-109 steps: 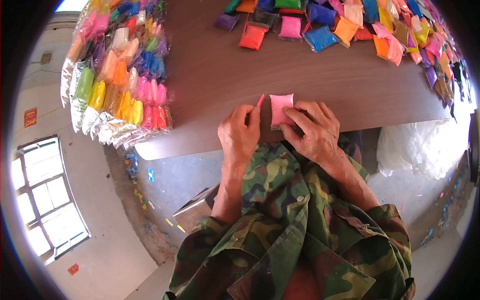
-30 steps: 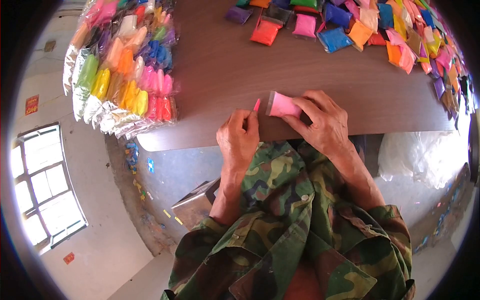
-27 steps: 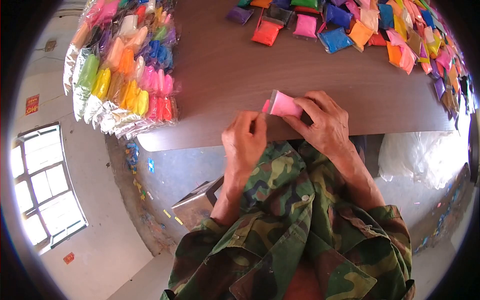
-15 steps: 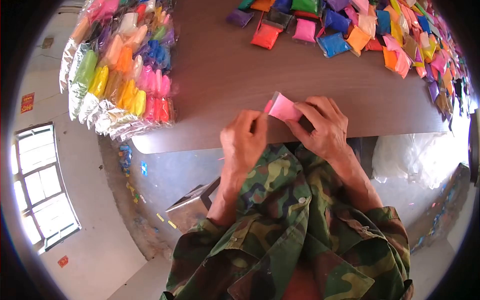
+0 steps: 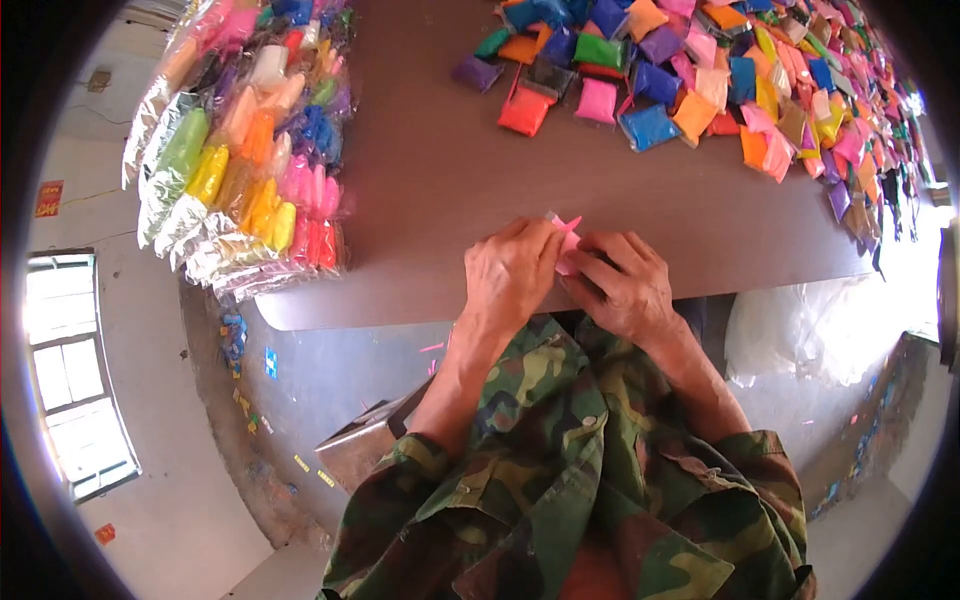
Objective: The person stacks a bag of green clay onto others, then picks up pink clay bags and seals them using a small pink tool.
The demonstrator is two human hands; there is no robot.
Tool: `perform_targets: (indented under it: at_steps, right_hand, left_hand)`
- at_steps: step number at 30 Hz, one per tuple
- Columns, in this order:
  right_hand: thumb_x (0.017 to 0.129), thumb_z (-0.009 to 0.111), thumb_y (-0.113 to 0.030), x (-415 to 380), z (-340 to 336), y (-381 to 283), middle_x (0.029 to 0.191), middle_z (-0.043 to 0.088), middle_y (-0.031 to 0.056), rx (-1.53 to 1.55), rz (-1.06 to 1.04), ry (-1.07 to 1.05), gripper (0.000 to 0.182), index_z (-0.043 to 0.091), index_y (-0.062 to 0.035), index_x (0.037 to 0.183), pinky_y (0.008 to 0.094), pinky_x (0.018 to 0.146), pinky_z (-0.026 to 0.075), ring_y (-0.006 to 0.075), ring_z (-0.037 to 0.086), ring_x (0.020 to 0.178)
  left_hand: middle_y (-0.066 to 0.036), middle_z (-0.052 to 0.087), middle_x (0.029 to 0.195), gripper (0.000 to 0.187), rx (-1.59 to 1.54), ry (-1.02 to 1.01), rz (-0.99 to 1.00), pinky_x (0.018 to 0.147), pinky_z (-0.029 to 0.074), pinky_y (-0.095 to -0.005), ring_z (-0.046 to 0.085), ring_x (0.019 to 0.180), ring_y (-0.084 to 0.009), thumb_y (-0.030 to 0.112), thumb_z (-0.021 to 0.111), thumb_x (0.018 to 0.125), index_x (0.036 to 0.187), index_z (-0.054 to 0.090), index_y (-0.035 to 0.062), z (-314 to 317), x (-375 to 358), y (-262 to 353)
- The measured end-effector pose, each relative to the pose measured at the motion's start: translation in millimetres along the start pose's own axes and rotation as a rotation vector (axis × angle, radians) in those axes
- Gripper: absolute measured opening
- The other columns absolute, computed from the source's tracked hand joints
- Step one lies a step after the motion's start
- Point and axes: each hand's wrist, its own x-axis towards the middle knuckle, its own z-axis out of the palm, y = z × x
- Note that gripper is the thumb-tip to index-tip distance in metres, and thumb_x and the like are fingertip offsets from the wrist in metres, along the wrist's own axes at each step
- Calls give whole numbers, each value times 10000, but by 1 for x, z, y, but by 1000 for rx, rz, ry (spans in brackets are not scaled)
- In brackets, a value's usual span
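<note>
Near the front edge of the brown table (image 5: 430, 180), a small pink packet (image 5: 569, 243) is held between my two hands. My left hand (image 5: 508, 268) pinches its left side, fingers closed. On the other side, my right hand (image 5: 625, 288) grips it with thumb and fingers. A thin pink strip (image 5: 571, 224) sticks up at the packet's top by my left fingertips. Most of the packet is hidden behind the fingers.
Clear bags of coloured, elongated pieces (image 5: 240, 150) are stacked at the table's left. A heap of small coloured packets (image 5: 690, 90) spreads over the far right. Below the table are a box (image 5: 355, 445) on the left and a white plastic bag (image 5: 800, 335) on the right.
My left hand has closed in on the packet, and the hands are nearer together. The packet, broadly visible before, is now mostly covered by fingers. The whole view has shifted slightly.
</note>
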Motion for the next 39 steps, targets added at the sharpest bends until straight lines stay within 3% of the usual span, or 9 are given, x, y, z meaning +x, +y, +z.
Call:
perform_targets:
  at_steps: [6, 10, 15, 18, 21, 30, 39]
  right_hand:
    - [745, 893, -155, -1, 0, -3, 1029, 641, 0, 11, 17, 29, 293, 732, -137, 989, 357, 694, 565, 227, 647, 815]
    - [751, 901, -166, 3, 1, -8, 1103, 663, 11, -51, 31, 27, 339, 745, -111, 1046, 370, 720, 589, 232, 673, 866]
    - [816, 857, -205, 21, 25, -7, 1171, 649, 4, -145, 72, 19, 334, 705, -112, 1098, 369, 727, 595, 239, 678, 885]
    - [858, 824, -219, 38, 37, 0, 1177, 648, 5, -153, 54, 49, 299, 693, -104, 1100, 385, 759, 596, 253, 677, 932]
    - [862, 820, -220, 45, 43, 4, 1216, 645, 8, -164, 50, 15, 330, 698, -102, 1145, 408, 782, 586, 254, 663, 963]
    - [901, 773, -279, 34, 33, 2, 1374, 579, 28, -190, 36, -70, 482, 635, -102, 1327, 453, 872, 493, 260, 583, 1108]
    - [900, 781, -317, 33, 27, 6, 1413, 567, 64, -124, 40, -141, 543, 623, -77, 1361, 451, 934, 504, 276, 600, 1146]
  left_hand:
    - [-132, 733, 832, 178, 148, 66, -120, 662, 543, -519, 707, 761, -401, 241, 692, 988, 884, 700, 96, -6, 14, -39]
    - [-140, 729, 828, 159, 135, 208, -172, 655, 541, -501, 702, 740, -393, 227, 724, 970, 889, 716, 90, -16, -4, -59]
    - [-114, 688, 753, 111, -21, 345, -190, 614, 519, -385, 661, 633, -274, 119, 785, 917, 870, 710, 51, -13, -17, -69]
    - [-118, 685, 732, 136, -64, 362, -205, 600, 511, -377, 653, 613, -263, 129, 782, 929, 858, 705, 43, -10, -13, -75]
    - [-66, 656, 683, 171, -84, 332, -218, 590, 481, -316, 578, 606, -116, 158, 767, 974, 896, 722, 12, -12, -13, -75]
    - [-91, 647, 670, 168, -88, 342, -223, 580, 491, -333, 596, 582, -160, 160, 762, 963, 879, 726, 19, -15, -10, -67]
    - [-87, 665, 692, 189, -5, 325, -190, 603, 500, -339, 613, 611, -156, 181, 757, 973, 884, 723, 18, -12, -8, -75]
